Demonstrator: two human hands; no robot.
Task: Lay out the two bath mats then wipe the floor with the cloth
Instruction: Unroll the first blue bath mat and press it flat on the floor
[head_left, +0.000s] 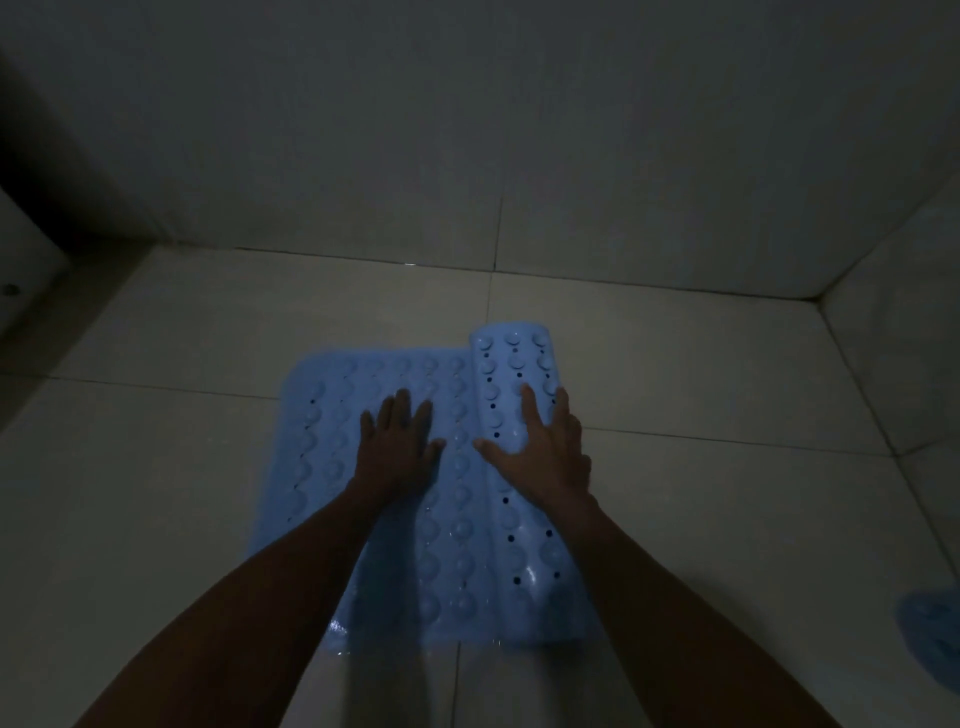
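A light blue rubber bath mat (322, 447) with suction cups and small holes lies on the tiled floor, suction cups facing up. Its left part is flat; its right part is still curled into a roll (511, 374). My left hand (397, 441) presses flat, fingers spread, on the unrolled part. My right hand (540, 447) rests with fingers spread on top of the roll. A second blue item (932, 639), possibly the other mat, shows at the right edge, mostly cut off. No cloth is visible.
The room is dim. Pale floor tiles (156, 519) surround the mat. A tiled wall (519, 156) rises just behind it, and another wall (914, 312) meets it at the right corner. A white fixture (21, 270) stands at the far left.
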